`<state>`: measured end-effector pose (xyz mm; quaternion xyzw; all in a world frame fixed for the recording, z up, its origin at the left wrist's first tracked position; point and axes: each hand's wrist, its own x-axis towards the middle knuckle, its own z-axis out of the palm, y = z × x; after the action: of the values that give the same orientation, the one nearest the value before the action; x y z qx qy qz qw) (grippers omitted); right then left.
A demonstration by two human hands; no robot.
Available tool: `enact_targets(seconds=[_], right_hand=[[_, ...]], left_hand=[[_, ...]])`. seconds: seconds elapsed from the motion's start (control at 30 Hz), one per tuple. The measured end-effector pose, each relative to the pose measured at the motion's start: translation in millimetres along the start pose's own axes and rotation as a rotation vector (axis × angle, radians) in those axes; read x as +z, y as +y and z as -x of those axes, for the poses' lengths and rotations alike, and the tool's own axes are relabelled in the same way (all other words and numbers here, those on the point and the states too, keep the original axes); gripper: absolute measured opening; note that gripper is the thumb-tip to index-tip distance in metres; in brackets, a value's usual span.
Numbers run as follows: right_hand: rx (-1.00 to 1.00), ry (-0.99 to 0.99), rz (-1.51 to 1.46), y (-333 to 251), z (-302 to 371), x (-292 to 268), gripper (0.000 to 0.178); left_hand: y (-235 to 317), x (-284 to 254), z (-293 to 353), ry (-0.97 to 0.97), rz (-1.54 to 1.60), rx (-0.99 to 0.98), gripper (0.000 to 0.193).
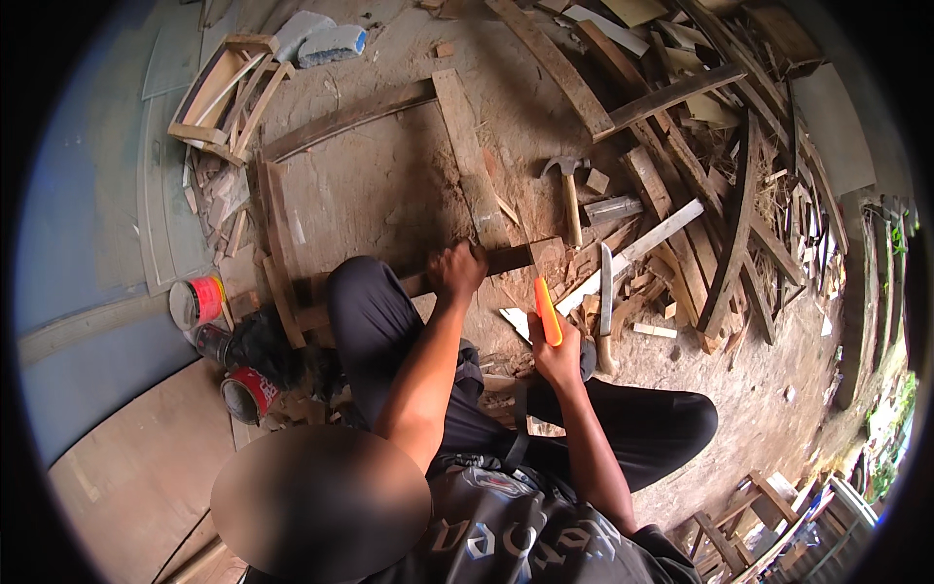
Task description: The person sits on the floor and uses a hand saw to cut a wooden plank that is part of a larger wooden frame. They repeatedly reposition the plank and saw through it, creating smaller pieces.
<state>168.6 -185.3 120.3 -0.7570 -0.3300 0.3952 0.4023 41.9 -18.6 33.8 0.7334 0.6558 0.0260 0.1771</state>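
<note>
My right hand (557,352) is closed round the orange handle of a handsaw (549,313). Its thin blade, seen nearly edge-on, reaches away from me to the end of a dark wooden beam (508,260). Over that beam, left of the blade, my left hand (457,270) is closed, fingers curled down on the wood. The beam lies crosswise at the near side of a rectangular wooden frame; a lighter plank (470,156) runs away from it on the right, and another plank (350,119) crosses the far side. How deep the blade sits in the wood cannot be made out.
A claw hammer (570,200) and a machete (606,302) lie right of the saw. Beyond them spreads a heap of timber (705,209). Paint cans (197,302) stand at left, near a small wooden frame (229,97). My bent knees flank the work.
</note>
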Motion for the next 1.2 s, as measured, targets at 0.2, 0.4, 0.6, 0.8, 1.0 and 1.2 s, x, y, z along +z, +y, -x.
enact_targets(seconds=[0.2, 0.4, 0.6, 0.8, 1.0, 1.2], right_hand=[[0.009, -0.130, 0.022, -11.2, -5.7, -15.7, 0.036], [-0.013, -0.195, 0.091, -28.7, -8.4, -21.7, 0.040], [-0.013, -0.046, -0.027, 13.8, 0.7, -12.2, 0.032], [0.056, -0.066, 0.197, -17.5, 171.4, -92.4, 0.008], [0.215, -0.077, 0.179, -67.2, 30.9, -55.7, 0.021], [0.264, -0.108, 0.231, -76.5, 120.2, -87.2, 0.014]], left_hand=[[-1.2, -10.6, -3.8, 0.114, 0.137, 0.358, 0.033], [19.3, 11.1, -14.6, 0.024, 0.274, 0.393, 0.032], [52.9, 13.2, -9.4, 0.022, 0.101, 0.103, 0.030], [37.7, 19.9, -7.0, 0.110, 0.057, 0.171, 0.023], [46.0, 20.7, -11.6, 0.008, 0.069, 0.155, 0.023], [41.7, 4.8, -11.0, -0.115, 0.110, 0.073, 0.032]])
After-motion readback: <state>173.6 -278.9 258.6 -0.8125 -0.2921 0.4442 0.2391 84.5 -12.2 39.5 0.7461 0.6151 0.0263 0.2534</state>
